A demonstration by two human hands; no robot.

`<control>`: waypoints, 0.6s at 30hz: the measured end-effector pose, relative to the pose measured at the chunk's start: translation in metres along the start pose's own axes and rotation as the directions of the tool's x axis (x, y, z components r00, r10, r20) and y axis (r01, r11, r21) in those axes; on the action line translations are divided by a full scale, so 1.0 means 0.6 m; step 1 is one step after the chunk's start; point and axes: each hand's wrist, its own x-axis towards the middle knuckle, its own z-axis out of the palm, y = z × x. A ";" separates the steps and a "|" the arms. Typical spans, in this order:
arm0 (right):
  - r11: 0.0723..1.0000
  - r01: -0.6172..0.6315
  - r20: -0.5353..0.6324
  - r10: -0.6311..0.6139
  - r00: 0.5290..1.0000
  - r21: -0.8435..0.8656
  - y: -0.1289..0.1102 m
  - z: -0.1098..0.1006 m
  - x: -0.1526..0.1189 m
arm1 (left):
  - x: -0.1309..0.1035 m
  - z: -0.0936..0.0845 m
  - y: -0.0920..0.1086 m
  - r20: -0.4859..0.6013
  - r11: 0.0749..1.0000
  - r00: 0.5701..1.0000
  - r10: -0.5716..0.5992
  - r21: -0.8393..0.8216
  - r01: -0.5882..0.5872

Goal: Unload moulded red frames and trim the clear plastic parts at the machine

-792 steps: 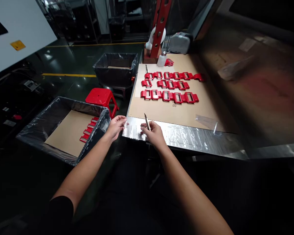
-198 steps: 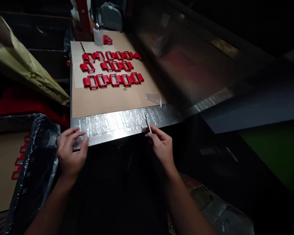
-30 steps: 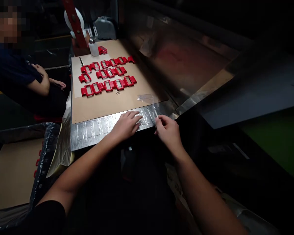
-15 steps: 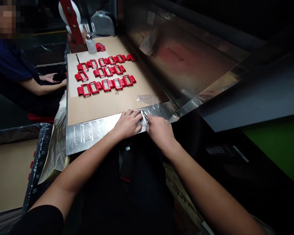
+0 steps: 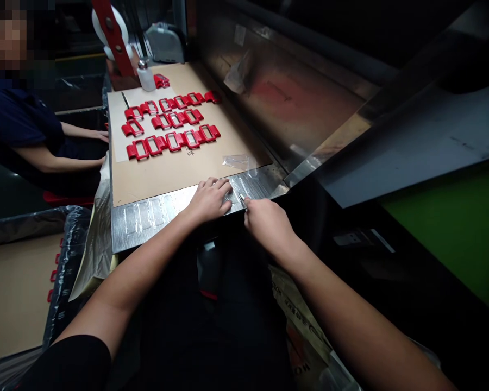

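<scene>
My left hand point(image 5: 211, 200) lies with its fingers spread on a brushed metal plate point(image 5: 124, 240) along the near edge of the table. Under and beside its fingertips is clear plastic film point(image 5: 233, 191). Just to the right, my right hand point(image 5: 269, 221) is closed round a slim tool point(image 5: 242, 197). Only the tool's thin, pale tip shows, pointing at the film; the rest is hidden in the fist, so I cannot tell its kind. Outlines of rectangular clear film pieces point(image 5: 144, 215) show on the plate left of my left hand.
Rows of red plastic frames point(image 5: 173, 142) lie on brown cardboard point(image 5: 155, 182), near a loose clear film piece point(image 5: 235, 161). Behind them stand a pump bottle point(image 5: 145, 79) and a red stand point(image 5: 116, 41). A metal panel rises at right. A co-worker point(image 5: 20, 119) sits at left, beside a lined bin point(image 5: 71, 228).
My right hand has drawn slightly back from the left, and the tool's tip has dropped lower over the film. The left hand stays on the plate. The co-worker's arms have shifted. The view has turned slightly.
</scene>
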 end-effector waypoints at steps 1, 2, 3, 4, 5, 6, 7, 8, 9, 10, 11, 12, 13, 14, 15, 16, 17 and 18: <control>1.000 0.000 0.001 0.000 1.000 -0.008 -0.001 -0.002 -0.004 | 0.003 -0.001 0.001 0.009 1.000 1.000 -0.003 0.014 0.003; 1.000 0.001 0.000 -0.001 1.000 -0.013 -0.002 -0.003 -0.008 | 0.007 -0.003 0.002 0.025 1.000 1.000 -0.005 0.030 0.004; 1.000 0.000 -0.001 0.000 1.000 -0.016 -0.002 -0.003 -0.011 | 0.011 -0.006 0.003 0.046 0.999 0.999 -0.008 0.047 0.005; 1.000 -0.002 0.001 0.002 1.000 -0.017 -0.003 -0.003 -0.014 | 0.015 -0.008 0.004 0.070 0.998 0.998 -0.012 0.064 0.008; 1.000 -0.006 0.004 0.006 1.000 -0.018 -0.003 -0.002 -0.016 | 0.019 -0.011 0.005 0.093 0.997 0.996 -0.016 0.079 0.009; 1.000 -0.009 0.007 0.009 1.000 -0.015 -0.002 -0.002 -0.018 | 0.022 -0.013 0.006 0.113 0.996 0.993 -0.019 0.090 0.009; 1.000 -0.013 0.010 0.013 1.000 -0.010 -0.002 -0.001 -0.020 | 0.025 -0.016 0.007 0.127 0.995 0.992 -0.022 0.097 0.010; 1.000 -0.019 0.014 0.019 1.000 -0.001 -0.001 -0.001 -0.022 | 0.027 -0.018 0.008 0.135 0.995 0.991 -0.023 0.102 0.009; 1.000 -0.023 0.017 0.023 1.000 0.011 -0.001 -0.001 -0.023 | 0.028 -0.020 0.009 0.141 0.994 0.990 -0.022 0.106 0.007; 0.999 -0.029 0.021 0.029 0.999 0.023 -0.001 -0.001 -0.023 | 0.028 -0.021 0.010 0.145 0.994 0.989 -0.020 0.109 0.005; 0.999 -0.035 0.025 0.034 0.999 0.034 -0.001 -0.001 -0.023 | 0.028 -0.022 0.010 0.148 0.994 0.989 -0.019 0.112 0.002; 0.998 -0.041 0.029 0.040 0.999 0.044 -0.001 -0.001 -0.022 | 0.028 -0.022 0.010 0.151 0.993 0.988 -0.018 0.115 0.001; 0.998 -0.048 0.032 0.046 0.998 0.050 -0.002 -0.001 -0.020 | 0.028 -0.022 0.010 0.154 0.993 0.988 -0.018 0.118 0.000; 0.997 -0.055 0.034 0.053 0.998 0.053 -0.004 -0.002 -0.018 | 0.028 -0.022 0.010 0.156 0.993 0.988 -0.018 0.122 -0.001; 0.997 -0.062 0.037 0.060 0.997 0.055 -0.006 -0.004 -0.016 | 0.028 -0.022 0.011 0.157 0.992 0.987 -0.019 0.125 -0.001; 0.996 -0.068 0.042 0.065 0.997 0.058 -0.008 -0.006 -0.014 | 0.028 -0.022 0.011 0.158 0.992 0.987 -0.018 0.127 -0.002; 0.996 -0.071 0.047 0.068 0.997 0.061 -0.011 -0.008 -0.013 | 0.028 -0.022 0.011 0.160 0.992 0.987 -0.018 0.129 -0.003; 0.995 -0.072 0.053 0.069 0.996 0.063 -0.014 -0.011 -0.013 | 0.029 -0.022 0.011 0.163 0.991 0.987 -0.018 0.131 -0.004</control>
